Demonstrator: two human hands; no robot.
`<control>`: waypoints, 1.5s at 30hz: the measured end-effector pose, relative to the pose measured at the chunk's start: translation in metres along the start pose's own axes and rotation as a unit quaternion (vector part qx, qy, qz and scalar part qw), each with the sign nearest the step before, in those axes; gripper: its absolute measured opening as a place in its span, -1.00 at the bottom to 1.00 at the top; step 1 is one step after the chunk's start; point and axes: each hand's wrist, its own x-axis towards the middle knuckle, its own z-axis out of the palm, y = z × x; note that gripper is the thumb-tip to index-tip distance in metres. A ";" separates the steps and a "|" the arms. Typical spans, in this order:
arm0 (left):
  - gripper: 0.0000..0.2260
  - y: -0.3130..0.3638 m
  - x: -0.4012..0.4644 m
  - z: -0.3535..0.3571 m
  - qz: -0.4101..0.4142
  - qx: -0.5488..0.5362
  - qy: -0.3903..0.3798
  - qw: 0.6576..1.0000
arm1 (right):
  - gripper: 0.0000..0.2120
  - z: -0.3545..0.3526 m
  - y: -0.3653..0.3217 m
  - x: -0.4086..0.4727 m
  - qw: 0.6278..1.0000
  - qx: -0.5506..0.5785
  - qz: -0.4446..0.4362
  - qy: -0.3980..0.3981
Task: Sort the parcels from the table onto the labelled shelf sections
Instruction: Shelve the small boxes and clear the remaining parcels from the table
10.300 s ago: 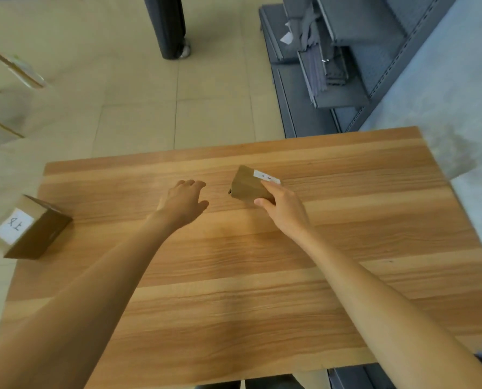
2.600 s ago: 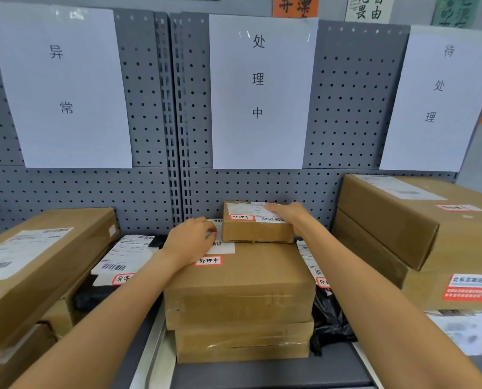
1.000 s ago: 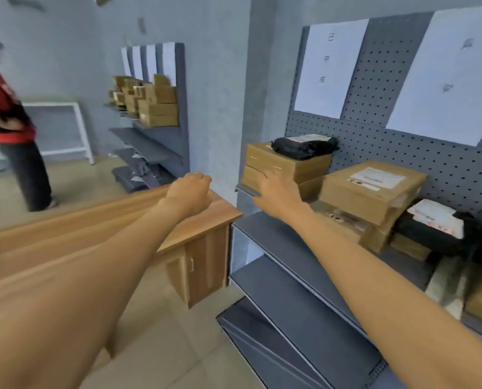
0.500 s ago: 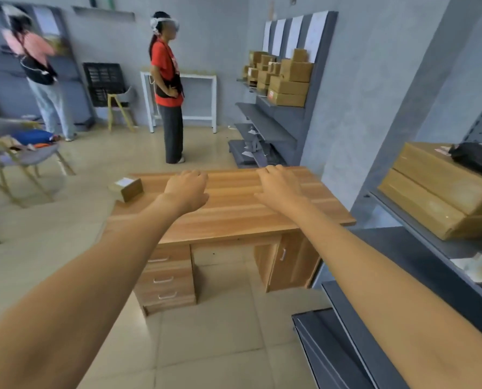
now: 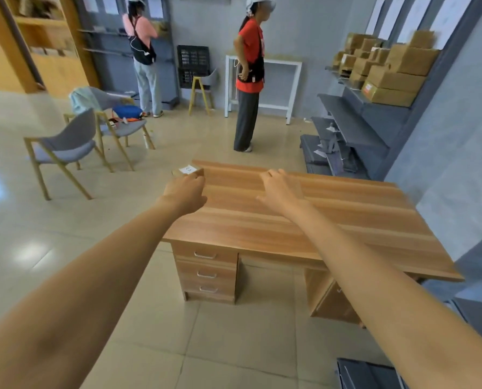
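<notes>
We see a tiled floor (image 5: 65, 248) filling most of the view, with grey walls at the far side and on the right. On the right wall stands a grey shelf unit (image 5: 374, 127) whose upper level carries a crowd of brown boxes (image 5: 394, 68), under white paper sheets pinned above them. In the middle of the room is the wooden table (image 5: 332, 220), a desk with three drawers (image 5: 206, 273) under its left end. At far left we make out a wooden bookcase (image 5: 37, 37).

Two people stand beyond the table: a person in a red top (image 5: 249, 80) near a white frame table (image 5: 276, 77), and a person in a pink top (image 5: 144, 51) facing the far wall. Left of the table are two grey chairs with wooden legs (image 5: 65, 147), the farther one holding a blue bundle. A black crate (image 5: 192, 66) leans against the far wall.

Both bare arms reach forward from the near edge. Our left hand (image 5: 185, 193) has its fingers curled, hanging before the table's far left corner; we cannot tell whether it touches anything. Our right hand (image 5: 279, 188) is spread with loose fingers above the tabletop, holding nothing.

The one small parcel (image 5: 188, 172), a brown box with a white label on top, sits at the table's far left corner, just beyond the left hand's knuckles.
</notes>
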 end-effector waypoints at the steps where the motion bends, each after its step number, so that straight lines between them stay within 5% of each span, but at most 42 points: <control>1: -0.65 -0.010 0.004 0.004 -0.011 0.000 0.000 1.000 | -0.51 0.005 -0.005 0.010 1.000 0.002 -0.008 -0.003; 25: -0.61 -0.259 0.193 0.082 -0.100 -0.027 -0.058 0.993 | -0.55 0.142 -0.142 0.298 0.991 0.050 -0.025 -0.119; 45: -0.57 -0.302 0.367 0.151 -0.052 -0.025 -0.122 0.991 | -0.62 0.255 -0.152 0.445 0.976 0.124 0.041 -0.172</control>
